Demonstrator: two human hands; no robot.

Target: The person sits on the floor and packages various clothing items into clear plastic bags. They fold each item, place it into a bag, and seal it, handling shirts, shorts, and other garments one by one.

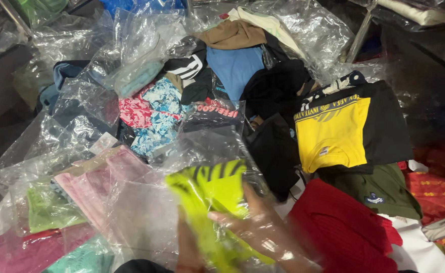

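**Bagged garments crowd the pile**

From my feed I see a yellow-and-black shirt point(333, 134) beside a red knit point(341, 227), a blue top point(235, 65), a floral piece point(154, 114) — and pink folded clothes point(98, 177) in clear plastic bags point(76, 108).

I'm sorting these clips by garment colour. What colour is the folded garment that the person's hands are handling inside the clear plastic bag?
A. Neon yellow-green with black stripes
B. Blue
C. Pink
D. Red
A: the right hand and left hand grip the neon yellow-green garment with black stripes, partly covered by the clear plastic bag.
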